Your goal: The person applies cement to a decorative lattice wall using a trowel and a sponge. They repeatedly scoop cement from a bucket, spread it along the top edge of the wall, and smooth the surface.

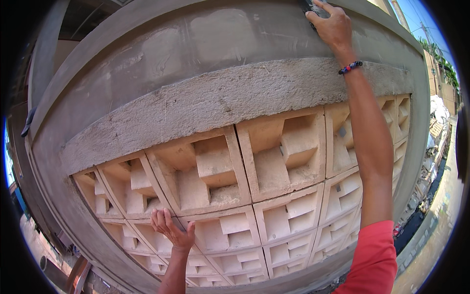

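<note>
High up at the top edge, my right hand (pixel 333 24) is closed around a dark tool smeared with grey (pixel 309 7). Most of that tool is hidden by the fingers or cut off by the picture's rim, so its exact kind is unclear. It is held up against the upper part of the grey plastered wall (pixel 220 36), which has lighter, smoother patches. Lower left, my left hand (pixel 174 230) rests with fingers apart on the frame of a pale ventilation block (pixel 208 169), holding nothing.
Rows of cream ventilation blocks (pixel 286 152) with deep square openings fill the wall's lower part. Above them runs a rough grey cement band (pixel 235 93). A raised plaster border (pixel 418 132) frames the panel. White sacks and rubble (pixel 437 110) line the path at right; a pipe (pixel 49 267) lies lower left.
</note>
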Tool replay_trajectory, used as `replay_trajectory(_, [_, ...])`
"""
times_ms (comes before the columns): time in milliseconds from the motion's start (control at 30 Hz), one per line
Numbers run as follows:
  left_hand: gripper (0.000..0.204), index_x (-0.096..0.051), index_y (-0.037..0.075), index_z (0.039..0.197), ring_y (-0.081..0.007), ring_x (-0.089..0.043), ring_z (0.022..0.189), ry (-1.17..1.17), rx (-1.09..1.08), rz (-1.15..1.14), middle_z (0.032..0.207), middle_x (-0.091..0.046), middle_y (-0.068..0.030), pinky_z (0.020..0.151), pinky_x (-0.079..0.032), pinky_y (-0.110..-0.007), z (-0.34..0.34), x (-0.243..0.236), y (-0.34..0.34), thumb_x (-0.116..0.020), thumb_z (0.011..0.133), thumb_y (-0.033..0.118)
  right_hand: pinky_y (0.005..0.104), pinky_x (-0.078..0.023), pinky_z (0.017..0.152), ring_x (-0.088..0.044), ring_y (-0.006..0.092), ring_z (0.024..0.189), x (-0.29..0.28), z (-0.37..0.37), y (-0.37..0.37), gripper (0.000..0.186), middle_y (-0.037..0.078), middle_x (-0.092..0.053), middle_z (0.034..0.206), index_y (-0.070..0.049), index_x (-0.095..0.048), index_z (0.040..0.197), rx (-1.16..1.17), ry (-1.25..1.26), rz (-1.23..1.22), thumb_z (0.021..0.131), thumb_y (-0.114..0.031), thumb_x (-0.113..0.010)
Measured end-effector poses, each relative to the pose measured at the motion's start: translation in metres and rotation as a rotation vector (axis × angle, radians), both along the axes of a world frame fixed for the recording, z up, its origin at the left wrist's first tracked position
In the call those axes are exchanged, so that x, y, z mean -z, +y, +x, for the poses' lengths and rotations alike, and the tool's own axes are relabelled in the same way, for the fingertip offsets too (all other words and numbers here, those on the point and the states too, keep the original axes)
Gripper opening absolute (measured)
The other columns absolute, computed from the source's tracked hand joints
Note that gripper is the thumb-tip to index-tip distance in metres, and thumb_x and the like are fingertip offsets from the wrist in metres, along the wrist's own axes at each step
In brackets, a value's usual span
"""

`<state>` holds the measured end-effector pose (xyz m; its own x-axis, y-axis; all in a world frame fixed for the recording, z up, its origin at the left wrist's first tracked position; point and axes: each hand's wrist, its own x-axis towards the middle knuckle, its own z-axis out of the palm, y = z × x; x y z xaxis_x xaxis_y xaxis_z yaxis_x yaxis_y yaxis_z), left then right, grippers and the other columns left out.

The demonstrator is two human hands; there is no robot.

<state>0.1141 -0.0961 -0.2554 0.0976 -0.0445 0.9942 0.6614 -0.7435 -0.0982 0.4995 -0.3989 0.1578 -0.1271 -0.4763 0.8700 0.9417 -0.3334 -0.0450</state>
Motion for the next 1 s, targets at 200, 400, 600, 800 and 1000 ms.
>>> replay_trajectory(200, [0.084, -0.031, 0.001, 0.142, -0.0422, -0.023, 0.138, 0.022, 0.061, -0.021, 0.139, -0.032, -0.0193, 0.111, -0.013, -0.062, 0.004, -0.004, -0.001, -0.057, 0.087, 0.058, 0.044, -0.051, 0.083, -0.063, 0.0381, 0.089, -0.003, -0.044, 0.032, 0.04, 0.025, -0.066, 0.091, -0.004, -0.073, 0.103, 0.027, -0.025, 0.087, 0.069, -0.024, -0.072])
replay_trajectory(400, [0.084, -0.03, -0.001, 0.142, -0.043, -0.021, 0.138, 0.047, 0.092, -0.042, 0.14, -0.031, -0.02, 0.111, -0.011, -0.062, 0.001, -0.003, 0.001, -0.06, 0.086, 0.054, 0.0451, -0.052, 0.082, -0.064, 0.0376, 0.087, -0.001, -0.088, 0.061, 0.039, 0.024, -0.066, 0.091, -0.005, -0.073, 0.103, 0.019, -0.008, 0.055, 0.068, -0.024, -0.072])
replay_trajectory(600, [0.085, -0.027, -0.002, 0.144, -0.0433, -0.016, 0.14, 0.074, 0.13, -0.064, 0.142, -0.027, -0.0212, 0.11, -0.01, -0.063, -0.001, -0.005, -0.002, -0.064, 0.085, 0.047, 0.0463, -0.051, 0.082, -0.063, 0.0389, 0.089, 0.006, -0.135, 0.084, 0.039, 0.025, -0.066, 0.091, -0.005, -0.073, 0.104, 0.028, 0.033, 0.035, 0.071, -0.024, -0.069])
replay_trajectory(800, [0.086, -0.028, -0.002, 0.143, -0.0434, -0.02, 0.138, 0.057, 0.145, -0.047, 0.14, -0.03, -0.0217, 0.111, -0.011, -0.062, 0.001, -0.006, -0.004, -0.066, 0.083, 0.047, 0.0468, -0.05, 0.085, -0.062, 0.0407, 0.091, 0.008, -0.153, 0.09, 0.039, 0.027, -0.065, 0.093, -0.004, -0.072, 0.107, 0.002, 0.022, 0.025, 0.073, -0.022, -0.066])
replay_trajectory(1000, [0.086, -0.032, -0.001, 0.142, -0.0429, -0.025, 0.137, 0.036, 0.109, -0.024, 0.138, -0.034, -0.0213, 0.111, -0.013, -0.061, 0.001, -0.006, 0.001, -0.065, 0.083, 0.051, 0.0434, -0.05, 0.083, -0.055, 0.0377, 0.097, 0.004, -0.197, 0.155, 0.042, 0.024, -0.061, 0.1, -0.014, -0.073, 0.112, -0.035, -0.052, -0.013, 0.073, -0.032, -0.07])
